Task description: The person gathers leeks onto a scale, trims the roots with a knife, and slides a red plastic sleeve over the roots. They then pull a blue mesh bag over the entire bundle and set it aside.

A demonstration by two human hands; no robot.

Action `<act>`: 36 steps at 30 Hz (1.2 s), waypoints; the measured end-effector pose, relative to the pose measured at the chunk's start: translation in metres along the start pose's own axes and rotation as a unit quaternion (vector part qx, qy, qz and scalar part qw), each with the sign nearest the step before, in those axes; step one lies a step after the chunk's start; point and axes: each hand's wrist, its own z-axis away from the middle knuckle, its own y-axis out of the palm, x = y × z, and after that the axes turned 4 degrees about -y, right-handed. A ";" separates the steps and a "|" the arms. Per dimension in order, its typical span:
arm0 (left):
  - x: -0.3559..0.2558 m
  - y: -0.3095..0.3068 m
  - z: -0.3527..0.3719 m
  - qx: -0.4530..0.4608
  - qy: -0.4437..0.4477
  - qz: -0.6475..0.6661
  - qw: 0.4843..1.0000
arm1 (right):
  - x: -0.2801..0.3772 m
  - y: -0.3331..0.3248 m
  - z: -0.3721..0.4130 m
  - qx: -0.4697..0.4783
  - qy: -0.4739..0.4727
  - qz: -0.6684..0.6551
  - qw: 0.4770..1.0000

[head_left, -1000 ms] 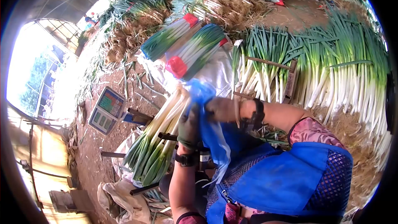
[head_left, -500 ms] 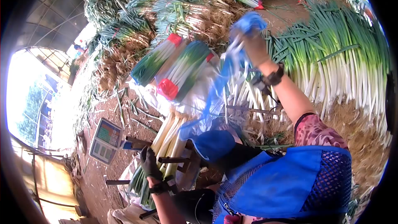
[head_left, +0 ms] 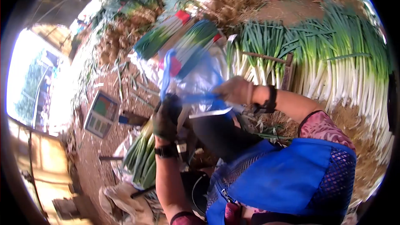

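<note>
A thin, see-through blue plastic bag [head_left: 200, 68] is stretched between my two gloved hands, blurred by motion. My left hand [head_left: 166, 118], in a dark glove, grips one side of its edge. My right hand [head_left: 235, 90] pinches the other side, fingers closed. Just below my left hand lies a bundle of long green onions [head_left: 143, 158], its green leaves toward me and its white ends mostly hidden behind the hand. Beyond the bag rest two wrapped bundles of green onions [head_left: 160, 39], [head_left: 200, 35] with red ends.
A scale with a display [head_left: 101, 114] stands left of my hands. Rows of loose green onions [head_left: 333, 68] lie to the right, beside a metal and wood frame [head_left: 287, 73]. Heaps of onions with dry roots [head_left: 208, 2] fill the back. A cloth sack [head_left: 129, 204] lies near my knees.
My right hand has come down and back toward me with the blue plastic. My left hand has left the onion bundle, moved up and taken hold of the plastic.
</note>
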 end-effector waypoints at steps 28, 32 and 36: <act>0.076 0.015 -0.013 0.017 -0.136 0.233 0.963 | 0.030 0.057 -0.030 -0.258 -0.108 -0.183 0.942; 0.068 0.024 -0.007 0.009 -0.047 0.095 0.994 | 0.029 0.055 -0.032 -0.235 -0.054 -0.247 0.939; 0.039 0.054 0.012 -0.113 -0.093 0.215 0.965 | 0.019 0.039 -0.041 -0.120 0.135 -0.354 0.917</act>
